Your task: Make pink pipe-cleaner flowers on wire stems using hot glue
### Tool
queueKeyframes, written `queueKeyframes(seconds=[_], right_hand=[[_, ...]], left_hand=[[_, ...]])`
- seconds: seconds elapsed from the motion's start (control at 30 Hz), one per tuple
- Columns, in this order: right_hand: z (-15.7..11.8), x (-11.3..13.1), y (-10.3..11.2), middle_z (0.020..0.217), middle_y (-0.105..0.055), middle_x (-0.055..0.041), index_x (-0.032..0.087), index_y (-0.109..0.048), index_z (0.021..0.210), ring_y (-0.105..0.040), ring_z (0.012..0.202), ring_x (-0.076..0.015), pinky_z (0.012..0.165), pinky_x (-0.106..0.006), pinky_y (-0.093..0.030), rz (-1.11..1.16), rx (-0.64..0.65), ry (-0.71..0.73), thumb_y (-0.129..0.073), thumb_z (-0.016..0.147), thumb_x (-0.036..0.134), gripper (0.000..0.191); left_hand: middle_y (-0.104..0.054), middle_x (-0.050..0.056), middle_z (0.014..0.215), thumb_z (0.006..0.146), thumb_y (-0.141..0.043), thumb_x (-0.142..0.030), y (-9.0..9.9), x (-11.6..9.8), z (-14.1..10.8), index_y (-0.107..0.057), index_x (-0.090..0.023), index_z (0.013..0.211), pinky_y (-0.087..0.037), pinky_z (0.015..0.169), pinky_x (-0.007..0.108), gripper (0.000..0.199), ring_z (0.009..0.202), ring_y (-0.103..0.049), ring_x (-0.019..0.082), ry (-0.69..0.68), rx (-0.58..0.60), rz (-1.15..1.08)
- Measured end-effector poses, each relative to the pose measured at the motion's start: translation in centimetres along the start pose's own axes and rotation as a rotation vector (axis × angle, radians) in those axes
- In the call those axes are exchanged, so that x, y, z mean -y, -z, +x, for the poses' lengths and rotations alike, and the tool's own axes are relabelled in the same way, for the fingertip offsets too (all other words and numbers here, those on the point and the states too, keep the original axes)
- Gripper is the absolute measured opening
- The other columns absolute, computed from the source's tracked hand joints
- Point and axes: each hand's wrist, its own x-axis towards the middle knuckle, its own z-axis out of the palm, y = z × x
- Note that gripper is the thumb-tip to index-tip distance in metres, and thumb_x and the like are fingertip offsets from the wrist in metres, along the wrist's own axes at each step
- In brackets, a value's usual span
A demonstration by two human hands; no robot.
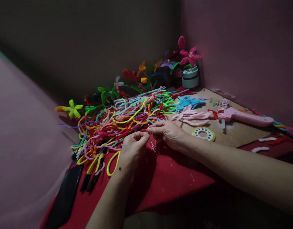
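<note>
My left hand (134, 146) and my right hand (169, 132) meet above the red tablecloth, both with fingers pinched closed. Tiny pale tips show at the right fingertips, like the ends of thin flower stamens; the rest is hidden. What the left fingers grip, if anything, is too small to make out. Just below the hands, several thin white stamens (153, 148) lie loose on the cloth. A big tangle of coloured pipe cleaners (134, 114) spreads behind and left of the hands.
Black-and-yellow pliers (94, 168), yellow-handled scissors (110, 167) and a black phone-like slab (64, 194) lie left. A tape roll (203, 134), pink glue gun (244, 117) and pink pipe-cleaner pieces (191, 116) are right, on cardboard (239, 136). Pipe-cleaner flowers (190, 56) stand along the wall.
</note>
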Motion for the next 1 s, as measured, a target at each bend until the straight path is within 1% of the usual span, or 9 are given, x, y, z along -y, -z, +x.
queueKeyframes(seconds=[0.07, 0.13, 0.23, 0.33, 0.43, 0.53, 0.67, 0.83, 1.0], right_hand=[[-0.1, 0.2, -0.1, 0.048, -0.054, 0.0026, 0.011, -0.065, 0.061, -0.043, 0.042, -0.0043, 0.043, -0.02, -0.029, 0.001, -0.009, 0.023, -0.073, 0.059, 0.017, 0.011], [-0.2, 0.7, -0.1, 0.049, -0.056, 0.002, 0.011, -0.063, 0.061, -0.045, 0.041, -0.0044, 0.041, -0.019, -0.029, -0.003, -0.036, 0.046, -0.071, 0.062, 0.018, 0.011], [-0.3, 1.5, -0.1, 0.059, -0.063, -0.0015, 0.01, -0.063, 0.063, -0.048, 0.041, -0.0042, 0.039, -0.018, -0.03, -0.007, -0.056, 0.039, -0.066, 0.068, 0.017, 0.009], [-0.4, 2.1, -0.2, 0.063, -0.065, -0.003, 0.009, -0.062, 0.065, -0.049, 0.041, -0.0037, 0.039, -0.017, -0.031, -0.008, -0.054, 0.038, -0.062, 0.073, 0.014, 0.009], [-0.5, 2.3, -0.3, 0.061, -0.065, -0.0026, 0.01, -0.061, 0.065, -0.048, 0.041, -0.0039, 0.038, -0.017, -0.031, 0.005, -0.068, 0.048, -0.06, 0.074, 0.012, 0.009], [-0.6, 2.4, -0.4, 0.06, -0.064, -0.0025, 0.01, -0.06, 0.066, -0.048, 0.04, -0.0042, 0.037, -0.017, -0.031, 0.006, -0.079, 0.061, -0.059, 0.074, 0.012, 0.009], [-0.6, 2.4, -0.4, 0.061, -0.064, -0.0021, 0.01, -0.06, 0.067, -0.048, 0.04, -0.004, 0.037, -0.016, -0.031, 0.012, -0.092, 0.046, -0.06, 0.073, 0.012, 0.007], [-0.5, 2.4, -0.3, 0.06, -0.064, -0.0015, 0.011, -0.059, 0.066, -0.048, 0.039, -0.0039, 0.036, -0.016, -0.03, 0.033, -0.091, 0.047, -0.062, 0.072, 0.013, 0.006], [-0.5, 2.6, -0.3, 0.059, -0.064, -0.0019, 0.01, -0.059, 0.065, -0.048, 0.039, -0.0044, 0.036, -0.016, -0.031, 0.057, -0.091, 0.054, -0.063, 0.07, 0.014, 0.007]], left_hand=[[-0.035, -0.009, 0.042, 0.068, -0.063, -0.038, 0.2, 0.1, 0.0, -0.056, -0.013, 0.07, -0.019, 0.037, 0.018, 0.025, 0.036, -0.024, 0.003, -0.019, -0.011, 0.043], [-0.039, -0.008, 0.044, 0.068, -0.062, -0.037, 0.6, 0.3, 0.1, -0.059, -0.014, 0.074, -0.021, 0.038, 0.018, 0.024, 0.038, -0.027, 0.004, -0.069, -0.07, 0.121], [-0.05, -0.004, 0.053, 0.067, -0.062, -0.034, 1.1, 0.7, 0.5, -0.062, -0.015, 0.075, -0.028, 0.043, 0.019, 0.021, 0.044, -0.036, 0.007, -0.157, -0.125, 0.303], [-0.059, 0.0, 0.062, 0.066, -0.061, -0.033, 1.1, 1.3, 0.8, -0.063, -0.015, 0.07, -0.036, 0.052, 0.022, 0.019, 0.055, -0.048, 0.011, -0.204, -0.011, 0.484], [-0.061, 0.002, 0.062, 0.069, -0.058, -0.037, 0.4, 1.7, 0.8, -0.061, -0.016, 0.066, -0.036, 0.054, 0.023, 0.021, 0.057, -0.052, 0.014, -0.226, 0.074, 0.7], [-0.063, 0.004, 0.065, 0.072, -0.054, -0.038, -0.6, 1.8, 0.6, -0.062, -0.017, 0.068, -0.034, 0.055, 0.025, 0.023, 0.059, -0.055, 0.016, -0.232, 0.078, 0.984], [-0.066, 0.008, 0.071, 0.074, -0.046, -0.026, -1.8, 1.6, 0.2, -0.063, -0.019, 0.069, -0.034, 0.059, 0.028, 0.019, 0.066, -0.06, 0.019, -0.232, 0.05, 1.263], [-0.066, 0.012, 0.071, 0.074, -0.043, -0.022, -2.4, 2.1, 0.2, -0.063, -0.017, 0.07, -0.034, 0.057, 0.029, 0.021, 0.068, -0.061, 0.023, -0.238, 0.011, 1.277], [-0.062, 0.004, 0.062, 0.076, -0.041, -0.024, -1.3, 2.0, 0.3, -0.059, -0.017, 0.067, -0.034, 0.054, 0.024, 0.021, 0.056, -0.056, 0.014, -0.251, 0.008, 1.11]])
